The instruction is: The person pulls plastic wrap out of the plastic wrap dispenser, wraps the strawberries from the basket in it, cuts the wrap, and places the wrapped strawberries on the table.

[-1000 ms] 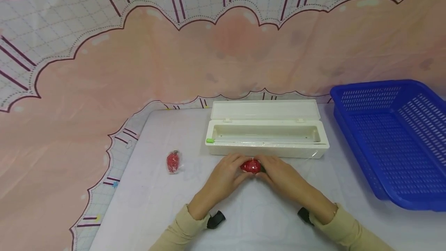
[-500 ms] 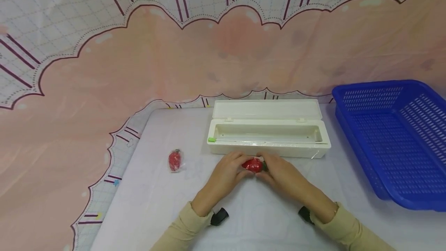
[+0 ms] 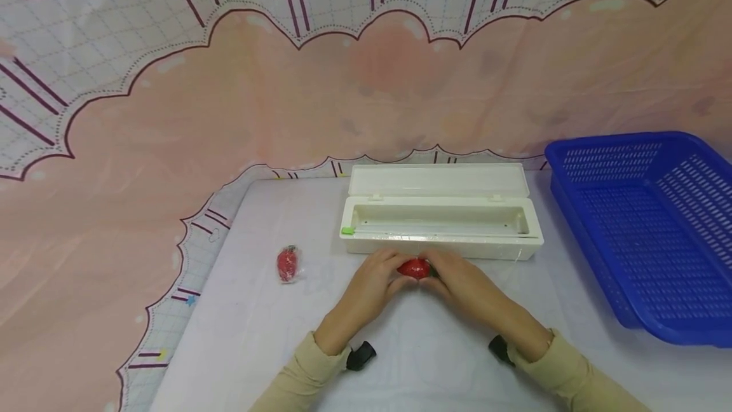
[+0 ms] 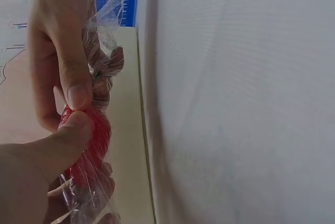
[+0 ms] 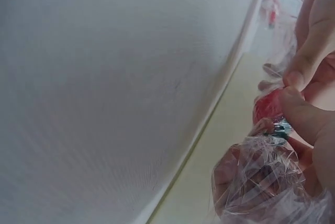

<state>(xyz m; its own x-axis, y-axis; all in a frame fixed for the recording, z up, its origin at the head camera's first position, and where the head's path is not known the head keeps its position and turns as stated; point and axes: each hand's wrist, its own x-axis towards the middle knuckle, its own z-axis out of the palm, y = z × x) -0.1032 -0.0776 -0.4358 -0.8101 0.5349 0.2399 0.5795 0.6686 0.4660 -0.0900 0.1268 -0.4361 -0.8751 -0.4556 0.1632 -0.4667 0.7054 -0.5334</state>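
Red strawberry (image 3: 414, 268) (film-wrapped) pinched between left hand (image 3: 370, 285) and right hand (image 3: 460, 286).

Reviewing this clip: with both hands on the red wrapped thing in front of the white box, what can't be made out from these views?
- The red wrapped item: head view, mostly covered by left hand and right hand; what it is stays unclear.
- Film ends: left wrist view, crumpled clear film hides whether it is sealed.
- White box: its contents are too faint to tell.
- Second wrapped item: too small for detail.
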